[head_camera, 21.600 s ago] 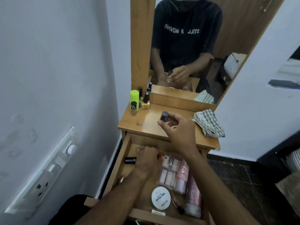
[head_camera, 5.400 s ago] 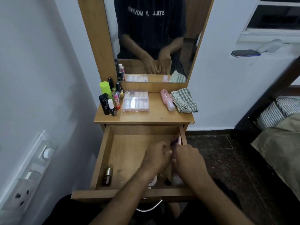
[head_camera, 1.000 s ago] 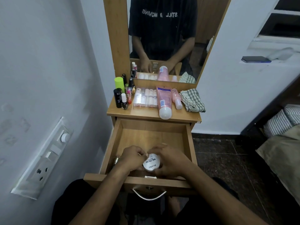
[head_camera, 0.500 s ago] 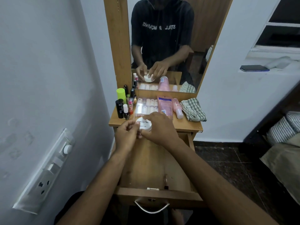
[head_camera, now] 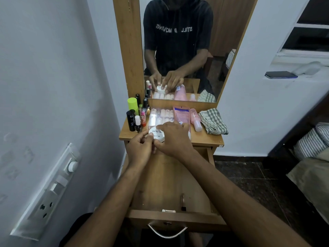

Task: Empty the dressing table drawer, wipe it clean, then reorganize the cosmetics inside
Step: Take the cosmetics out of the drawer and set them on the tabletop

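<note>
A round white nail-polish tub (head_camera: 157, 135) rests at the front edge of the wooden dressing table top (head_camera: 204, 139). My left hand (head_camera: 140, 148) pinches its near side and my right hand (head_camera: 173, 138) covers its right side. Below my arms the drawer (head_camera: 170, 218) stands pulled out; a thin dark stick (head_camera: 182, 202) and a small pale clip (head_camera: 168, 210) lie near its front wall. On the top sit a clear box of small bottles (head_camera: 161, 117), a pink tube (head_camera: 181, 114), a pink bottle (head_camera: 195, 120) and a folded checked cloth (head_camera: 212, 121).
Upright bottles (head_camera: 137, 114), one with a green cap, crowd the top's back left corner. A mirror (head_camera: 179, 47) rises behind. A white wall with a switch panel (head_camera: 48, 189) is close on the left. A phone (head_camera: 280, 75) lies on a ledge at right; a bed (head_camera: 313, 157) stands beyond.
Both hands lifted the white tub out of the drawer and carried it up to the table top's front edge, where it now rests. The drawer holds fewer items than before.
</note>
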The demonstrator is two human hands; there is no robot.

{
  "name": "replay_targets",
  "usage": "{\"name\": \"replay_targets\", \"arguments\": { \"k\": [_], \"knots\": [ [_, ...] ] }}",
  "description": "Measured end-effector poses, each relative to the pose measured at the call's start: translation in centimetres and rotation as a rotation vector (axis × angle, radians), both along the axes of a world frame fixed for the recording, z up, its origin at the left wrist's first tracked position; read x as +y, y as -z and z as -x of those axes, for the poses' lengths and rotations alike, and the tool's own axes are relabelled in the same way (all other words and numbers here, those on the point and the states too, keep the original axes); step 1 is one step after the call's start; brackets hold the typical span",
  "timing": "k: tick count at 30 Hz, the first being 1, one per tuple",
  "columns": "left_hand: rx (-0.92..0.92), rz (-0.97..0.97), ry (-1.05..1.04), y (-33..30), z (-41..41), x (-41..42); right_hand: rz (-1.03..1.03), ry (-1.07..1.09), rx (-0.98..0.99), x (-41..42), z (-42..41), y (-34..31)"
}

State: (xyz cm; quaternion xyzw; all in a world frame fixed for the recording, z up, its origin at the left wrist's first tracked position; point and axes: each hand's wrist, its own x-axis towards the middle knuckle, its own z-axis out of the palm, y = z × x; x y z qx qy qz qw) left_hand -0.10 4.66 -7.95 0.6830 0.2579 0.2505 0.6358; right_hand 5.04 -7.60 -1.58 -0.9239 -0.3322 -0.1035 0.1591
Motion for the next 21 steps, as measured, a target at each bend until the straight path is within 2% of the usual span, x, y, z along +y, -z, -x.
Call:
{"name": "replay_targets", "arguments": {
  "k": [21],
  "knots": [
    [0.004, -0.059, -0.026, -0.33, 0.14, -0.21, 0.078, -0.014, -0.066, 0.22, -0.41, 0.71]
  ]
}}
